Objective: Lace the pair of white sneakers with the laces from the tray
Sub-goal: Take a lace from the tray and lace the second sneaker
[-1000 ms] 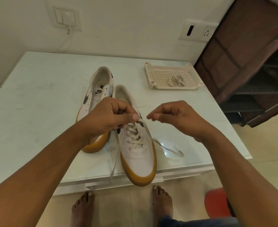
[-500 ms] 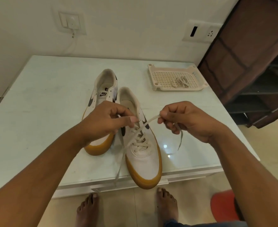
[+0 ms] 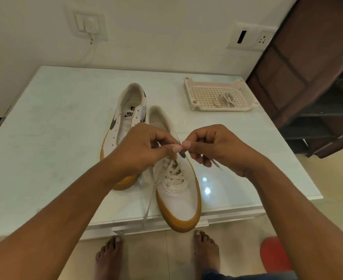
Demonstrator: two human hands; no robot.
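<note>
- Near shoe (image 3: 178,201), toe over the front edge of the table (image 3: 55,138): lace (image 3: 172,174) crossed through the lower eyelets. The upper ones are hidden under my hands.
- Left hand (image 3: 146,146) pinches the lace just above the crossings.
- Right hand (image 3: 213,148), its thumb tip touching the left's, grips one end, whose tip pokes out below the fingers.
- The other end hangs past the table edge.
- Far shoe (image 3: 126,122): unlaced.
- Spare lace (image 3: 224,100) lies bundled in the tray (image 3: 195,85), well apart.
- I judge it under half done.
</note>
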